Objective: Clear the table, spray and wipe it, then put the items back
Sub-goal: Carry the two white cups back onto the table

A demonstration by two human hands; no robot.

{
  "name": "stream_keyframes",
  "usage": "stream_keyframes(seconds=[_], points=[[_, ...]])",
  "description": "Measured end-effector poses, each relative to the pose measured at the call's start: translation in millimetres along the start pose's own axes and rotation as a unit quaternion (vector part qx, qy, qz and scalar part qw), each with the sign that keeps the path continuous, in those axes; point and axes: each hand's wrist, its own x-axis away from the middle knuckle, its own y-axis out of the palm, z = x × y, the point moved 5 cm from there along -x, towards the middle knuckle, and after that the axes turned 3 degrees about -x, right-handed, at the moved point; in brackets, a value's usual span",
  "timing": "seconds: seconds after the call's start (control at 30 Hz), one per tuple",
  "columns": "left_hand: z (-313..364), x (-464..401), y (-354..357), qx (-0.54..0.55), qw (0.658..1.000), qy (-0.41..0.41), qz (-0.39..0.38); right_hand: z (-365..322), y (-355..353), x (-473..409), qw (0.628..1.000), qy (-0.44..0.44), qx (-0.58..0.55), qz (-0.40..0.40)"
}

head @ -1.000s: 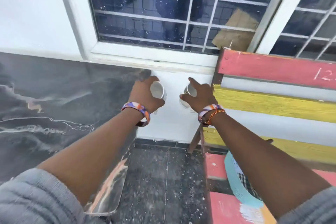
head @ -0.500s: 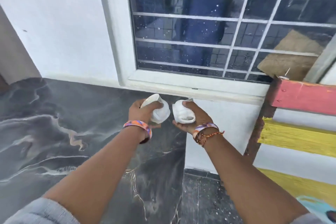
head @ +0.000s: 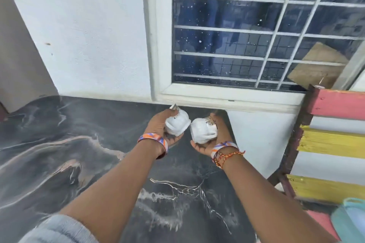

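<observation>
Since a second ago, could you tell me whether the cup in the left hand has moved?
Yes. The white cup in the left hand was past the dark table's right edge, over the floor; now it is over the tabletop, near the window sill.

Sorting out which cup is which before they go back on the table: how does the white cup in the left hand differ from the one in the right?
The left hand's white ribbed cup is gripped from its left side and sits nearer the wall; the right hand's white ribbed cup lies in the upturned palm, lower and nearer the bench. Both are tipped, held over the dark marbled table.
</observation>
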Motion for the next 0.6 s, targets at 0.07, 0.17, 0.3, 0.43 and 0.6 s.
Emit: stream_keyframes(seconds=[0.07, 0.17, 0.3, 0.43, 0.6], points=[[14, 6, -34, -0.012, 1.0, 0.005, 0.003, 24, 23, 5, 1.0, -0.003, -0.01, 0.006], [43, 13, -86, -0.003, 1.0, 0.016, 0.001, 55, 63, 9, 1.0, -0.011, 0.001, 0.015], [72, 15, -138, 0.038, 0.999, -0.003, -0.034, 91, 101, 9, 0.999, -0.021, 0.028, 0.026], [90, 8, -176, 0.06, 0.998, -0.009, -0.018, 113, 123, 6, 0.995, -0.022, 0.081, 0.057], [100, -9, -203, 0.012, 1.0, 0.014, -0.016, 120, 148, -9, 0.989, -0.038, 0.129, 0.068]])
